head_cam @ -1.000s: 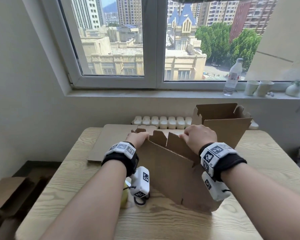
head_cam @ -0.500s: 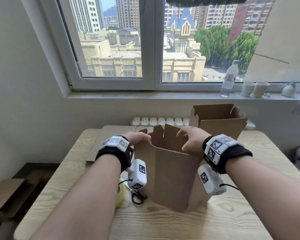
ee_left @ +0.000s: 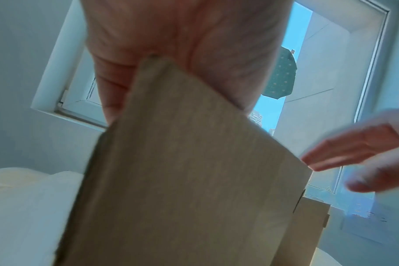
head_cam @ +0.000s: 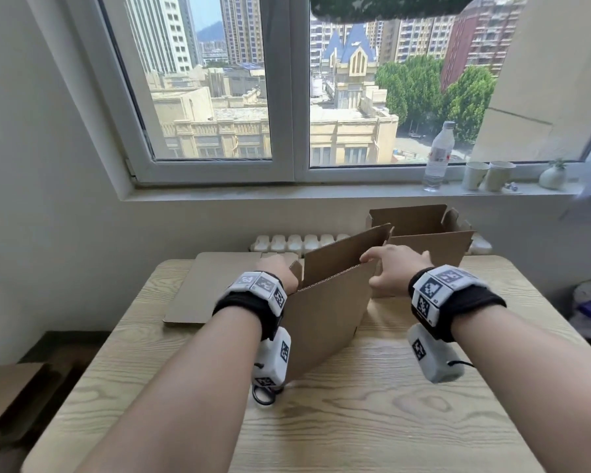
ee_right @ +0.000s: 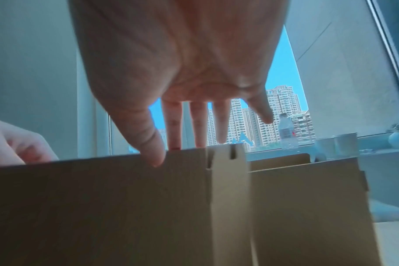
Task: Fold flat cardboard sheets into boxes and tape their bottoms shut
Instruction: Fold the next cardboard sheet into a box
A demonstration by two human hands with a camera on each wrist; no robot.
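Observation:
A brown cardboard box (head_cam: 325,319) stands on the wooden table (head_cam: 372,421), half opened, its top flaps up. My left hand (head_cam: 277,273) grips its upper left corner; in the left wrist view the left hand (ee_left: 171,45) pinches the cardboard box (ee_left: 182,180) edge between thumb and fingers. My right hand (head_cam: 389,268) is at the upper right corner with straight, spread fingers. In the right wrist view the thumb of the right hand (ee_right: 182,63) lies on the near panel's top edge (ee_right: 103,162) and the fingers reach behind it.
A formed box (head_cam: 427,240) stands open at the back right. Flat cardboard sheets (head_cam: 198,288) lie at the back left. A black scissors handle (head_cam: 263,394) shows under my left wrist. A bottle (head_cam: 439,155) and cups (head_cam: 488,175) stand on the windowsill.
The box went from a slanted, nearly flat sleeve to an upright, wider one. My right hand released its curled grip on the flap and straightened its fingers; the left hand kept hold.

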